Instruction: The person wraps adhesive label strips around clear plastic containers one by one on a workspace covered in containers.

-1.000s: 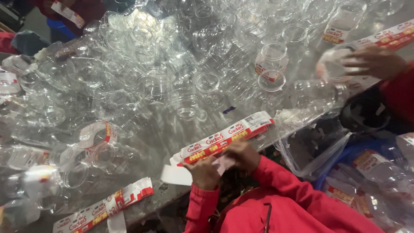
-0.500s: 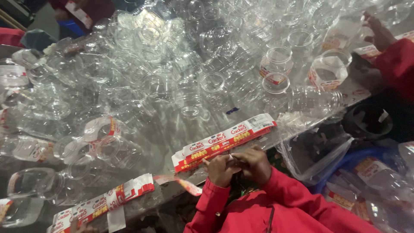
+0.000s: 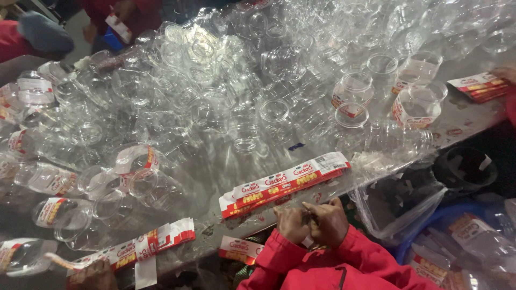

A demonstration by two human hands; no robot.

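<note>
left of the left hand (image 3: 293, 224): a few labelled jars (image 3: 51, 210) lying on the surface (image 3: 215, 161), loose label strips (image 3: 137, 248) below them. beyond both hands: heap of clear unlabelled jars (image 3: 226, 80), far more bare than labelled, so most left, by the look. just above hands: stack of red-white labels (image 3: 285, 185). left and right hand (image 3: 328, 220) pressed together, pinching a small label piece, hard to make out. since half a second ago: hands closer together, view shifted left.
</note>
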